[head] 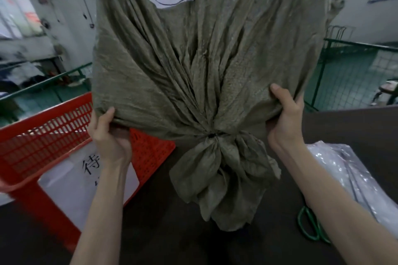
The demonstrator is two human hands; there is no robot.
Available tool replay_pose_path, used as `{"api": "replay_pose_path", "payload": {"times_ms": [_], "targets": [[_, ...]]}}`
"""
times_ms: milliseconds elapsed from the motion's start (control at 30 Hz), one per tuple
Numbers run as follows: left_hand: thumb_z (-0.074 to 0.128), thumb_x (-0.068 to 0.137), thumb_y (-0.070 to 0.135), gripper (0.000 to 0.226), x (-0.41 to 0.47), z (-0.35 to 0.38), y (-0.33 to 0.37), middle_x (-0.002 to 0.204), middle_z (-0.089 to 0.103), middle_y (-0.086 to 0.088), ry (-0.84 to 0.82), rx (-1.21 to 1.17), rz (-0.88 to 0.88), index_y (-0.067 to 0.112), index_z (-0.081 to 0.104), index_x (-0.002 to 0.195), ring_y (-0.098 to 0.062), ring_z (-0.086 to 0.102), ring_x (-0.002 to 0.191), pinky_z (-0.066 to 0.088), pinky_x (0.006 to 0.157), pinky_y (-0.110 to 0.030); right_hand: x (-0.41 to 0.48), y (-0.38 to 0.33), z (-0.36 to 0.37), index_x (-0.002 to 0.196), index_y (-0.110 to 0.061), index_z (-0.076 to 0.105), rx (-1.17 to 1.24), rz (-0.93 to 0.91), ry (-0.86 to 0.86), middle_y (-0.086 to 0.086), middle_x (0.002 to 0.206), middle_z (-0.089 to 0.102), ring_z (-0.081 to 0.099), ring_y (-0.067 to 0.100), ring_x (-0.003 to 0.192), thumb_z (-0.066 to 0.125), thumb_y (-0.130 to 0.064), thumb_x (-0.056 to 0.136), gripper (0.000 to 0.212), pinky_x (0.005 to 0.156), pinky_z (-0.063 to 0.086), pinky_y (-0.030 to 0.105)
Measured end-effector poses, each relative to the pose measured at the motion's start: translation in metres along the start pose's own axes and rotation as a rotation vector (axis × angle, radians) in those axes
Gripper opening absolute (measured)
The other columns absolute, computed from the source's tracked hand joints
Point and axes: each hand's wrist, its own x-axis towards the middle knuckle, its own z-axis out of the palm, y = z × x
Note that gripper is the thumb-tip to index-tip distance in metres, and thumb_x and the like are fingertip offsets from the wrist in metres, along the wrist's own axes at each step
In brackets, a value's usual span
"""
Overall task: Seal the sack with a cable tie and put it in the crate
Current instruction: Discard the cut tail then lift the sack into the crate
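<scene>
While both hands grip its lower corners, left hand (109, 135) and right hand (284, 118), the sack (204, 60) hangs lengthwise away, tied neck (215, 135) nearest, above table (172, 232) beside crate (43, 142); cable tie indistinct, top cut off.

One sack (206, 60), one crate (43, 142), two hands (109, 135) (284, 122), one scissors (310, 226).

Head camera looks forward and down — close above the table (193, 243).
</scene>
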Motion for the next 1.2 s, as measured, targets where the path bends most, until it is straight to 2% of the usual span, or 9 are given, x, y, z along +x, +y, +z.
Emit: {"api": "replay_pose_path", "payload": {"times_ms": [133, 367, 467, 667, 767, 867, 1000, 1100, 1200], "targets": [[0.049, 0.083, 0.008, 0.037, 0.009, -0.003, 0.016, 0.113, 0.055, -0.011, 0.013, 0.054, 0.048, 0.011, 0.059, 0.118, -0.027, 0.051, 0.112, 0.040, 0.090, -0.043, 0.017, 0.005, 0.025, 0.134, -0.010, 0.047, 0.018, 0.013, -0.055, -0.002, 0.094, 0.065, 0.062, 0.016, 0.090, 0.062, -0.007, 0.077, 0.059, 0.081, 0.051, 0.033], [0.045, 0.085, 0.003, 0.033, 0.019, -0.024, 0.042, 0.101, 0.064, 0.000, 0.106, 0.106, 0.203, 0.013, 0.062, 0.112, -0.016, 0.058, 0.102, 0.044, 0.088, -0.036, 0.039, 0.035, 0.078, 0.108, -0.008, 0.057, 0.046, 0.059, -0.170, -0.001, 0.084, 0.066, 0.062, 0.017, 0.083, 0.058, -0.003, 0.075, 0.034, 0.079, 0.049, 0.035], [0.044, 0.086, 0.001, 0.032, 0.021, -0.035, 0.051, 0.103, 0.061, -0.002, 0.156, 0.134, 0.244, 0.006, 0.056, 0.115, -0.014, 0.059, 0.102, 0.048, 0.086, -0.029, 0.047, 0.052, 0.100, 0.111, -0.005, 0.056, -0.002, 0.046, -0.228, 0.003, 0.088, 0.064, 0.061, 0.019, 0.085, 0.057, -0.003, 0.075, 0.036, 0.078, 0.050, 0.034], [0.051, 0.086, 0.005, 0.045, 0.030, -0.067, 0.064, 0.118, 0.056, -0.009, 0.266, 0.265, 0.269, -0.003, 0.049, 0.130, -0.024, 0.055, 0.116, 0.043, 0.100, -0.046, 0.061, 0.093, 0.150, 0.121, -0.003, 0.055, -0.117, 0.040, -0.312, 0.003, 0.097, 0.068, 0.064, 0.017, 0.091, 0.057, -0.002, 0.077, 0.044, 0.086, 0.050, 0.034], [0.061, 0.085, 0.020, 0.038, 0.033, -0.083, 0.069, 0.134, 0.054, -0.013, 0.301, 0.407, 0.250, 0.016, 0.060, 0.123, -0.027, 0.051, 0.126, 0.040, 0.107, -0.053, 0.070, 0.113, 0.178, 0.130, -0.002, 0.050, -0.218, 0.057, -0.326, 0.009, 0.114, 0.066, 0.063, 0.022, 0.103, 0.061, -0.010, 0.072, 0.060, 0.099, 0.048, 0.039], [0.063, 0.084, 0.030, 0.032, 0.028, -0.090, 0.078, 0.139, 0.050, -0.012, 0.321, 0.536, 0.232, 0.030, 0.064, 0.115, -0.020, 0.051, 0.127, 0.039, 0.109, -0.048, 0.072, 0.135, 0.199, 0.140, -0.007, 0.040, -0.282, 0.123, -0.359, 0.007, 0.129, 0.059, 0.057, 0.023, 0.116, 0.064, -0.019, 0.071, 0.074, 0.107, 0.041, 0.042], [0.059, 0.084, 0.037, 0.047, 0.018, -0.099, 0.090, 0.140, 0.051, -0.002, 0.446, 0.693, 0.242, 0.021, 0.057, 0.127, -0.012, 0.049, 0.128, 0.039, 0.110, -0.041, 0.072, 0.169, 0.220, 0.142, -0.008, 0.035, -0.339, 0.170, -0.431, -0.012, 0.109, 0.056, 0.056, 0.010, 0.101, 0.060, -0.010, 0.082, 0.065, 0.096, 0.042, 0.026], [0.053, 0.092, 0.035, 0.043, 0.015, -0.106, 0.095, 0.139, 0.048, 0.001, 0.515, 0.875, 0.210, 0.015, 0.055, 0.130, -0.012, 0.048, 0.127, 0.039, 0.108, -0.033, 0.070, 0.198, 0.229, 0.130, -0.015, 0.047, -0.424, 0.185, -0.511, -0.002, 0.111, 0.063, 0.061, 0.017, 0.104, 0.064, -0.016, 0.078, 0.055, 0.101, 0.046, 0.039], [0.045, 0.095, 0.039, 0.041, 0.013, -0.115, 0.101, 0.139, 0.049, 0.003, 0.526, 1.062, 0.142, 0.019, 0.054, 0.130, -0.016, 0.046, 0.128, 0.037, 0.110, -0.041, 0.070, 0.230, 0.230, 0.129, -0.016, 0.045, -0.587, 0.215, -0.603, 0.009, 0.122, 0.060, 0.058, 0.025, 0.112, 0.066, -0.024, 0.072, 0.061, 0.102, 0.045, 0.047]]}}
